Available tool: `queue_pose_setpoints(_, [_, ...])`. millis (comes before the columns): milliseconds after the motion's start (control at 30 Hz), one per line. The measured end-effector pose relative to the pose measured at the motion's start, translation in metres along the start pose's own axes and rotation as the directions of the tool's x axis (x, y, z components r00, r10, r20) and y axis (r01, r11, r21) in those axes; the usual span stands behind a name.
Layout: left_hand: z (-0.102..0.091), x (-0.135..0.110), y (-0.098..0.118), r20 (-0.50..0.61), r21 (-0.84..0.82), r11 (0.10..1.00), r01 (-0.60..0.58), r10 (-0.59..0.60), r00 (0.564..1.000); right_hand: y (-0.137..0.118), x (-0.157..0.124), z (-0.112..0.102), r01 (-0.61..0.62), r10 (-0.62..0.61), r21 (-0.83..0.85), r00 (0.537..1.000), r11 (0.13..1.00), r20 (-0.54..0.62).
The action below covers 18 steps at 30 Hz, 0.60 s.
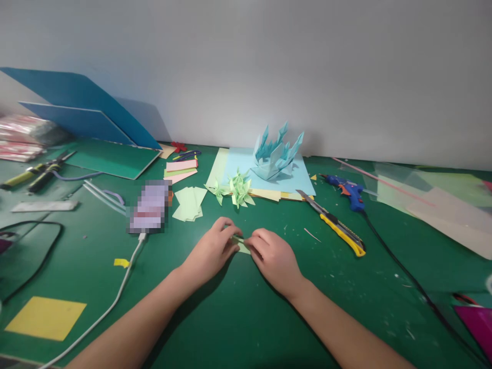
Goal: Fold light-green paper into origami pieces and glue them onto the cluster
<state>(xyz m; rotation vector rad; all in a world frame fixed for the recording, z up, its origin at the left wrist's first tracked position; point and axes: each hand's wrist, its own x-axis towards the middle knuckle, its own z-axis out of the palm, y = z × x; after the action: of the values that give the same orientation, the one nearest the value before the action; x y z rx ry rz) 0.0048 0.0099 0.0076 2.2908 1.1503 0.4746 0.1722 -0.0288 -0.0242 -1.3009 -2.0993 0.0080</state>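
Note:
Between my two hands, low over the green table, is a small piece of light green paper (243,248). My left hand (213,246) pinches its left side, and my right hand (275,260) grips the right side with bent fingers. The fingers cover much of the paper, so its exact folds are hidden. Just beyond my left hand lies a fanned stack of light green paper slips (189,204). Straight ahead sit several folded light green paper flowers (240,188). Behind them a light blue folded paper piece (273,156) with upright points rests on coloured sheets (226,166).
A yellow utility knife (338,228) and a blue glue gun (348,189) with a black cord lie to the right. On the left are a blurred phone (149,207) on a white cable (123,292), pliers (46,171) and a yellow paper square (46,318).

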Motion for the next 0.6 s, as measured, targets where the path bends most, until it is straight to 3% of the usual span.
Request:
queue_pose_setpoints(133, [0.001,0.0001,0.0,0.012,0.004,1.0,0.014,-0.014,1.0,-0.0003,-0.0019,-0.0016,0.077,-0.078,-0.093,0.997,0.993,0.0])
queue_pose_setpoints(267, [0.001,-0.0003,0.0008,-0.016,0.045,0.999,0.0,0.0,1.0,0.0002,-0.0033,-0.0036,0.084,-0.082,-0.083,0.996,0.993,0.027])
queue_pose_setpoints(600, [0.0006,0.0006,-0.0079,-0.042,0.081,0.986,-0.148,0.151,0.988,0.0022,-0.0039,-0.0035,0.113,-0.111,-0.08,0.993,0.99,0.036])
